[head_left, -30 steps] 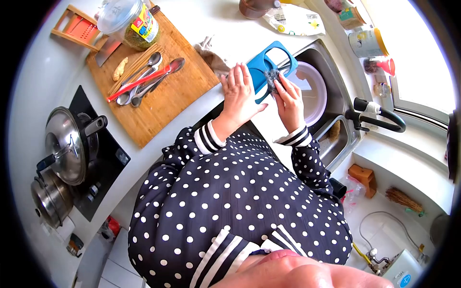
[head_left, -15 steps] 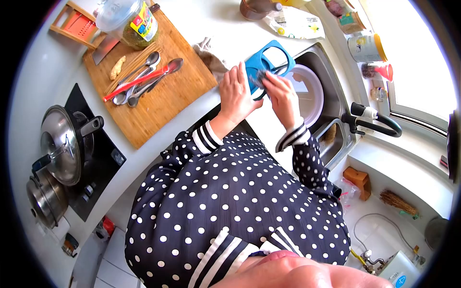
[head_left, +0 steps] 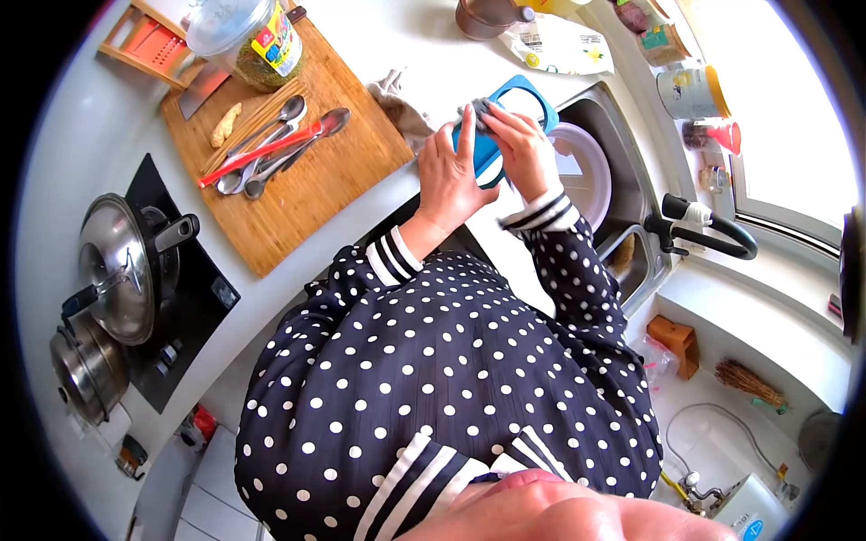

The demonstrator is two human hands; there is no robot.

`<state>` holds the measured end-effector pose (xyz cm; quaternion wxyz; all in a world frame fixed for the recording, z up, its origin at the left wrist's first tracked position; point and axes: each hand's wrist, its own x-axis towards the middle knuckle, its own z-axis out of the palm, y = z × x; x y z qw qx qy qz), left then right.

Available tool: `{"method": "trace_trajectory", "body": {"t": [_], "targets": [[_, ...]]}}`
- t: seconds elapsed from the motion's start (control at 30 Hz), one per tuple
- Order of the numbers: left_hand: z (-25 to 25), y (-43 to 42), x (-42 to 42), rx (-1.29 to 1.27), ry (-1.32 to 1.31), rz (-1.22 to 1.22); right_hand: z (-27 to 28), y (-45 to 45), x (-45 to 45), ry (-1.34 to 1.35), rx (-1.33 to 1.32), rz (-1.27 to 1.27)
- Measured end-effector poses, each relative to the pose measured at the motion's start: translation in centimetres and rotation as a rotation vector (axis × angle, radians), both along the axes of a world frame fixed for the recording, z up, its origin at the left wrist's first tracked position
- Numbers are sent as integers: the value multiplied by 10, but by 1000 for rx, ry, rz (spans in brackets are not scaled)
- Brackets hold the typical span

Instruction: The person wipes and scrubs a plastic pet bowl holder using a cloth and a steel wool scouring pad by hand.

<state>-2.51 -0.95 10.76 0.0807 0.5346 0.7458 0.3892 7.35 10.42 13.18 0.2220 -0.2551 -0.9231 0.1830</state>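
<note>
My left hand (head_left: 442,180) steadies a blue plastic holder (head_left: 548,108) with large openings, its thumb at the near edge and fingers along the left side. The holder is tilted over the counter edge beside the sink. In my right hand (head_left: 528,155) is a dark grey scrubber, probably steel wool (head_left: 480,112), pinched by the fingertips and pressed to the holder's upper left part. Both hands hide much of the holder. Just left of it lies a crumpled beige cloth (head_left: 397,101).
The sink (head_left: 636,180) holds a white basin (head_left: 600,176); a black faucet (head_left: 708,230) stands at its right. A wooden board (head_left: 316,194) bears several spoons (head_left: 329,122), chopsticks, ginger (head_left: 225,124) and a jar (head_left: 262,54). A lidded pan (head_left: 117,270) sits on the stove.
My right hand has moved the scrubber up and slightly left along the holder, its wrist turning. My left hand stays on the holder, index finger now raised near the scrubber.
</note>
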Motion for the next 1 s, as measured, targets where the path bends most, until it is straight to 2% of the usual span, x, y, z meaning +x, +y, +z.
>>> {"method": "trace_trajectory", "body": {"t": [0.13, 0.2, 0.3, 0.47, 0.5, 0.53, 0.63, 0.77, 0.8, 0.83, 0.93, 1.0], "targets": [[1, 0, 0, 2, 25, -2, 5, -16, 33, -140, 116, -19], [1, 0, 0, 6, 18, -8, 0, -9, 13, -30, 78, -7], [1, 2, 0, 21, 9, -1, 2, -1, -1, -11, 70, 1], [2, 1, 2, -7, 20, 2, -6, -17, 37, -83, 97, -38], [2, 1, 2, -12, 32, 9, -8, -13, 28, -87, 136, -32], [1, 1, 2, 0, 32, -1, 1, -10, 11, -33, 36, -43], [2, 3, 1, -12, 45, 12, -4, 4, -9, 47, 14, -45], [5, 3, 2, -24, 39, -5, -11, -17, 29, -90, 170, -33], [4, 3, 1, -16, 43, -16, -6, -19, 25, -106, 126, -28], [4, 3, 2, -70, 21, -15, -3, -15, 15, -71, 112, -17], [2, 3, 3, -1, 55, -5, -12, 17, -9, 47, 93, -6], [4, 3, 3, -41, 71, -16, -22, 50, -8, 21, 203, -62]]}}
